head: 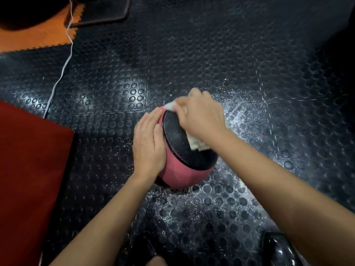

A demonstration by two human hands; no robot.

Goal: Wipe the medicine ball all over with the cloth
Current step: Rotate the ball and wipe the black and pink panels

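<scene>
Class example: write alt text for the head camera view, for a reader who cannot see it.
A right hand presses a pale cloth on a pink and black medicine ball, while the left hand rests flat against its side. The ball sits on a dark studded floor mat.

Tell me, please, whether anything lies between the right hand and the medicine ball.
Only the cloth: the right hand presses it onto the medicine ball. The left hand rests directly on the ball's side.
</scene>
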